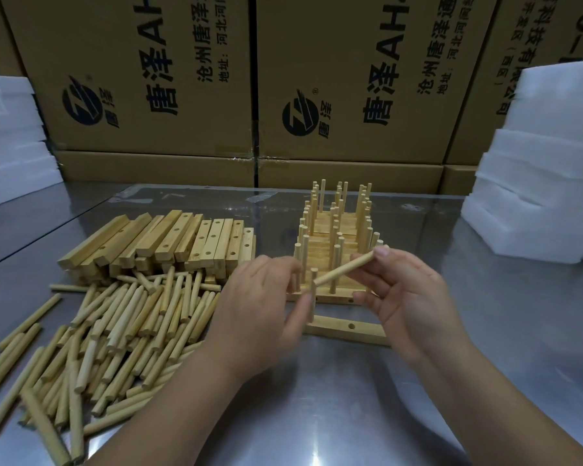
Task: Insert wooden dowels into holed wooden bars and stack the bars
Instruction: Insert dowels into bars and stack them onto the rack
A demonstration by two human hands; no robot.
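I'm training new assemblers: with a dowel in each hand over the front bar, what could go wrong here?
1. The upright dowel the left hand pinches may go into the front bar tilted and jam.
2. The right hand, holding a slanted dowel, could knock the pegged stack just behind.

printed cardboard boxes (142,79) | white foam stacks (539,183) | steel table (317,415)

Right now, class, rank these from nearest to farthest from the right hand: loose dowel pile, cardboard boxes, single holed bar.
1. Single holed bar, beside the right hand.
2. Loose dowel pile, on the left.
3. Cardboard boxes, at the back.
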